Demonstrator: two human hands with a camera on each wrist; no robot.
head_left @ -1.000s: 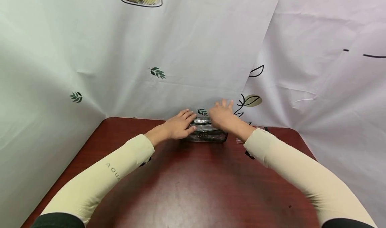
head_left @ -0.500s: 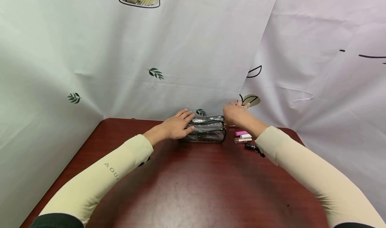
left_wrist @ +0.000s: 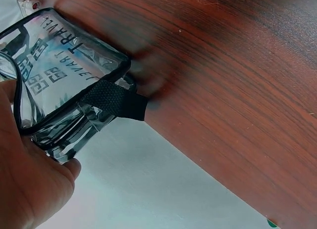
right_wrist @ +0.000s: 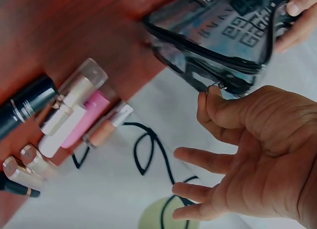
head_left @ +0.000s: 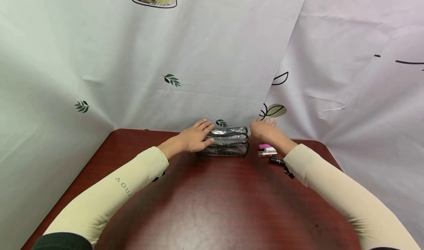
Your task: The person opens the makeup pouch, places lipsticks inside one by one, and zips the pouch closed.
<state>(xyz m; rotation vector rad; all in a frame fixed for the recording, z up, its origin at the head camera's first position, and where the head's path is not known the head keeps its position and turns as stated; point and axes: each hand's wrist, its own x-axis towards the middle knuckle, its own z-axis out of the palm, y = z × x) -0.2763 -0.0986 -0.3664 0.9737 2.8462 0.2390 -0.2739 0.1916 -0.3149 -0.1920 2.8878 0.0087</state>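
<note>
A clear travel pouch [head_left: 228, 149] with black trim stands at the far edge of the table. My left hand [head_left: 194, 136] holds its left end, thumb on the near side and fingers over the top. Printed lettering and a black strap [left_wrist: 116, 100] show on the pouch in the left wrist view. At the right end, my right hand [right_wrist: 262, 150] pinches the zipper pull [right_wrist: 214, 85] between thumb and forefinger, the other fingers spread out. The zipper runs along the top of the pouch, and the top looks closed over.
Several cosmetic tubes lie right of the pouch: a black tube [right_wrist: 26, 108], a pink tube [right_wrist: 88, 119], a white one [right_wrist: 60, 130] and clear-capped ones. A white patterned cloth [head_left: 212, 59] hangs right behind the dark red table [head_left: 205, 206].
My right hand has moved rightward along the top of the pouch to its right end, drawing the zipper pull along. The cosmetic tubes have come into sight. My left hand has stayed put.
</note>
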